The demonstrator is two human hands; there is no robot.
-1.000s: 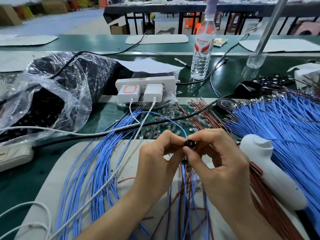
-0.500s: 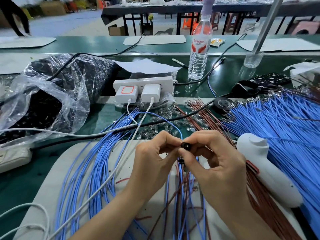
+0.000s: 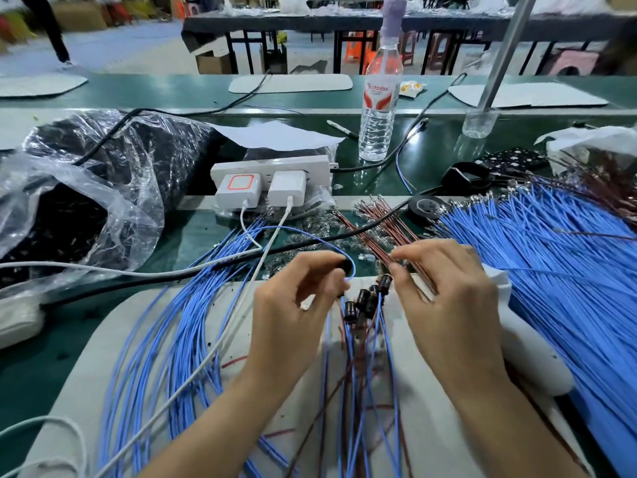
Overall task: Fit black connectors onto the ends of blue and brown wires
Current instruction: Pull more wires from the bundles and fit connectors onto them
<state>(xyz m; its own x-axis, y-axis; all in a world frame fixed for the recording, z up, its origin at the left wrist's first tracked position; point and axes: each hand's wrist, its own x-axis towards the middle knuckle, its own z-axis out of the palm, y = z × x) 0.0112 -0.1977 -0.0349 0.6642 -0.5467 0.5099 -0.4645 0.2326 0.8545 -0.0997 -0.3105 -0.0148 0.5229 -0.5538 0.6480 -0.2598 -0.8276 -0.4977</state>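
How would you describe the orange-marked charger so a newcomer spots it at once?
Find the white power strip in the middle of the green bench. Two white chargers plug into it; the left charger bears an orange square outline, the right charger is plain.

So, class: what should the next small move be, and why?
Probably the right hand should draw one wire from the brown wires and carry its end to the black connector. The left hand pinches that connector, a blue wire looping from it, while the right fingertips sit at the brown bundle.
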